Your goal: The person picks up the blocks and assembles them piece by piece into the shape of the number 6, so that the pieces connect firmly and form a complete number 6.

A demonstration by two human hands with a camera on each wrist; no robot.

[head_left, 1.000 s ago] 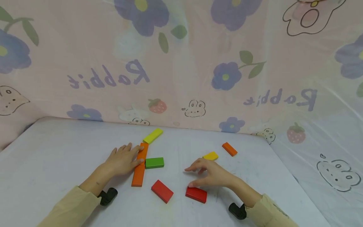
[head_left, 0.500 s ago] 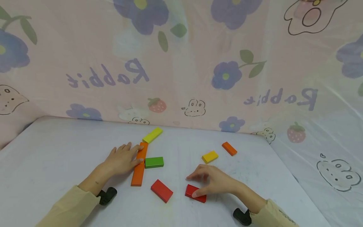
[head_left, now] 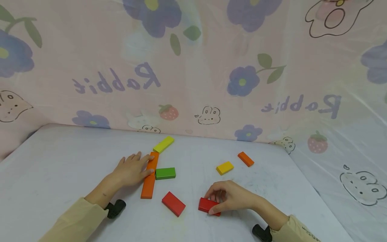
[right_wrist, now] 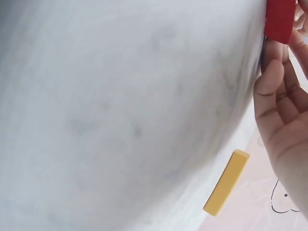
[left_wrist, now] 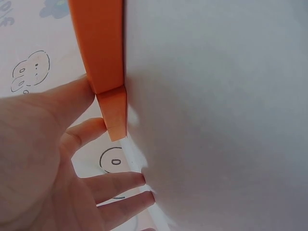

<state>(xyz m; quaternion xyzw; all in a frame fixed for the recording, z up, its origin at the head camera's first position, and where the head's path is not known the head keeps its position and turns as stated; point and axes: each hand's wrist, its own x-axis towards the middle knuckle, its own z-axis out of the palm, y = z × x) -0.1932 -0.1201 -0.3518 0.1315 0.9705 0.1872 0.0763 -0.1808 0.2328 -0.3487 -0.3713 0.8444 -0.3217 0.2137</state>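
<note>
My left hand [head_left: 128,173] rests on two orange blocks laid end to end, with the thumb near the joint and the index fingertip on the far block [head_left: 153,160]. The near orange block [head_left: 147,188] also shows in the left wrist view, its end touching the other one. A green block [head_left: 165,173] lies against their right side. My right hand [head_left: 234,196] pinches a red block [head_left: 205,203], thumb on the near side and fingers behind. In the right wrist view that red block [right_wrist: 280,21] is partly cut off at the top edge.
A second red block [head_left: 173,204] lies between the hands. A lemon-yellow block [head_left: 163,144] sits angled at the far end of the orange row. Beyond the right hand lie a golden-yellow block [head_left: 225,168] and an orange block [head_left: 246,159]. A patterned cloth [head_left: 193,84] hangs behind the white table.
My right hand has come down and toward me over the red block, and its fingers have closed around it. The golden-yellow block has become fully visible. The left hand stays in place.
</note>
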